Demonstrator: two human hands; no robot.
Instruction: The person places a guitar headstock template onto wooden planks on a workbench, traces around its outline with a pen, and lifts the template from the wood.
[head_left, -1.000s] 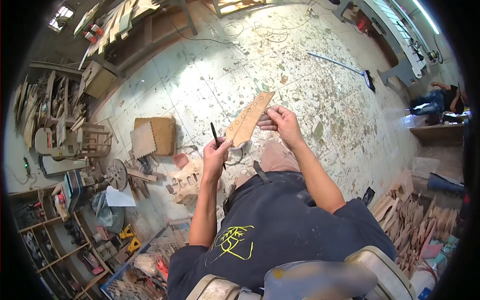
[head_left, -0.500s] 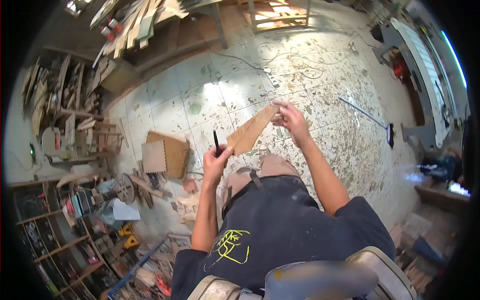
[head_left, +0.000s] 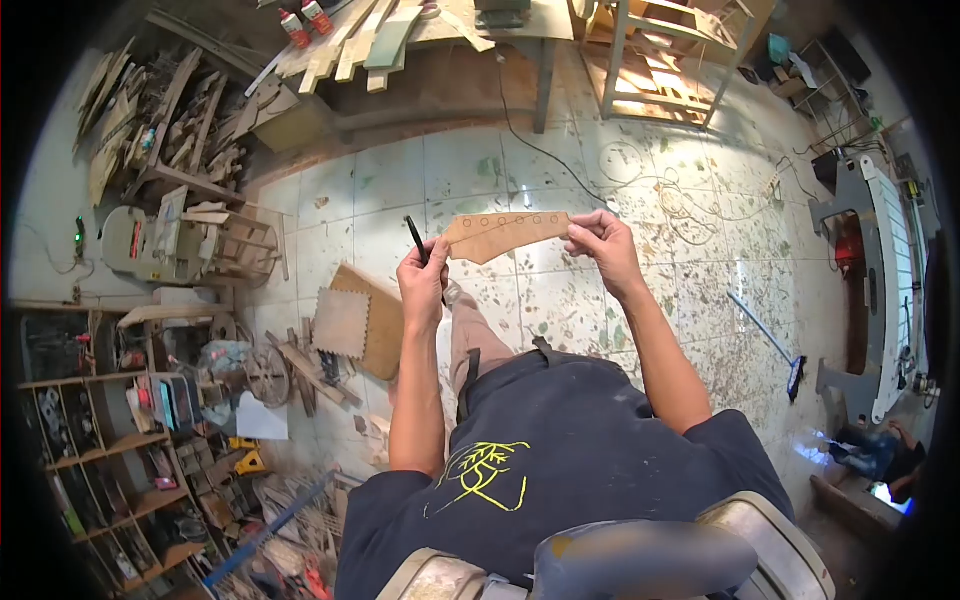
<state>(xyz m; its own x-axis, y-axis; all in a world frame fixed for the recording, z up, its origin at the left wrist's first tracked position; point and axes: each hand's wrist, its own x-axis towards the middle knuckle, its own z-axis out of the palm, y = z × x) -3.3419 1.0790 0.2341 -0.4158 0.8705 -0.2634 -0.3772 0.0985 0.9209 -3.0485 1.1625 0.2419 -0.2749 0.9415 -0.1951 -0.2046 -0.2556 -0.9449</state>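
Note:
A flat brown wooden piece [head_left: 508,236], marked with a row of small circles and a line, is held up level between my two hands. My left hand [head_left: 423,278] pinches its left end and also holds a black pen [head_left: 415,234] upright along the fingers. At the right end, the thumb and fingers of my right hand [head_left: 606,248] are closed on the narrow tip. Below the piece are the tiled floor and my legs.
A workbench [head_left: 545,20] with wooden strips stands ahead. Shelves [head_left: 105,450] and machines line the left. A blue broom [head_left: 765,330] lies on the floor at right, near a grey machine [head_left: 880,290]. A person [head_left: 875,455] is at the far right. A cable [head_left: 540,150] crosses the floor.
The wooden piece has turned from a steep slant to nearly level. The view has swung, with the workbench now more central. Both hands keep their hold on the piece.

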